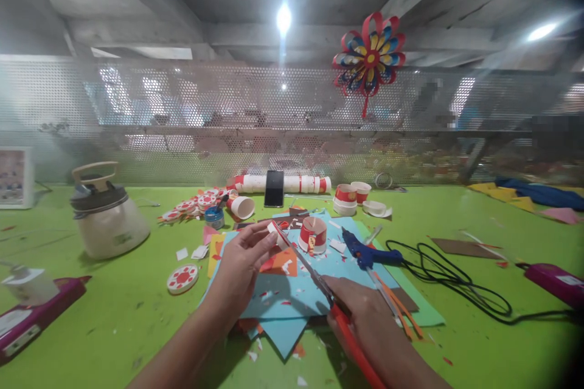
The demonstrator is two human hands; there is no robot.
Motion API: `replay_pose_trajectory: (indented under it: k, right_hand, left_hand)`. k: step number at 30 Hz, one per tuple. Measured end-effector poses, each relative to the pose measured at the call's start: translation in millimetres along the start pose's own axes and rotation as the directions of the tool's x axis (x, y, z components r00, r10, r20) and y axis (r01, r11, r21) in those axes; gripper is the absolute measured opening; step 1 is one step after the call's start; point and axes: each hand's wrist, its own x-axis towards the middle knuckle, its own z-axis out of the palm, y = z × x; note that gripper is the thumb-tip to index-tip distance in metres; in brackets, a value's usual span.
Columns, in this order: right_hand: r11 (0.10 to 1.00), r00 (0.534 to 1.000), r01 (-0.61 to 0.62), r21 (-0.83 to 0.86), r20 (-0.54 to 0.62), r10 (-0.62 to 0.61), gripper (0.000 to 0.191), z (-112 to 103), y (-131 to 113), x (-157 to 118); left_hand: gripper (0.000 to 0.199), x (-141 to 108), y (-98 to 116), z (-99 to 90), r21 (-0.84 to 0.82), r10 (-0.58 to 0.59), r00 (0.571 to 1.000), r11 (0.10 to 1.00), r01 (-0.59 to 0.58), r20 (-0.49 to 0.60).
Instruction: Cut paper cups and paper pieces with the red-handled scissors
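Note:
My left hand (249, 255) pinches a small red and white paper piece (277, 232) between thumb and fingers. My right hand (365, 310) is wrapped round the red handles of a pair of scissors (314, 273). The blades point up and left, their tips at the paper piece. Just behind the blades a cut red and white paper cup (312, 236) stands on blue paper sheets (292, 298) strewn with small scraps. To the left of my left hand lies a white disc with red dots (182, 279).
A blue glue gun (371, 254) with a looping black cord lies to the right. Behind are a phone (274, 188), a long row of nested paper cups (292, 184), more cups (345, 196) and a blue jar (214, 217). A large lidded bottle (107, 219) and power strip (43, 316) stand left.

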Motion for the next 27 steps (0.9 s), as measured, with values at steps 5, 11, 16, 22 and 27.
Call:
replay_pose_trajectory:
  k: [5,11,16,22,27]
  right_hand:
    - [1.000,0.999,0.012,0.016,-0.042,-0.011,0.031,1.1,-3.0,-2.6]
    - [1.000,1.000,0.015,0.015,-0.003,-0.015,0.032,-1.3,2.1,-0.4]
    - [0.998,0.998,0.058,0.012,0.014,-0.058,0.037,-4.2,2.4,1.4]
    - [0.999,0.999,0.034,0.035,0.008,-0.035,0.035,-3.7,1.9,1.0]
    - [0.999,1.000,0.008,0.035,0.017,-0.008,0.039,-2.6,1.9,2.2]
  left_hand:
    - [0.028,0.5,-0.7,0.5,-0.016,-0.010,1.000,1.000,0.010,-0.002]
    - [0.032,2.6,-1.2,-5.6,0.017,-0.024,1.000,1.000,0.023,0.019]
    - [0.034,1.8,0.9,-5.0,0.066,0.002,1.000,0.998,-0.001,-0.013]
    - [0.035,-1.9,3.6,1.5,0.116,0.002,1.000,0.993,0.000,-0.020]
    - [0.034,-3.1,4.5,3.2,0.119,-0.003,1.000,0.993,0.006,-0.024]
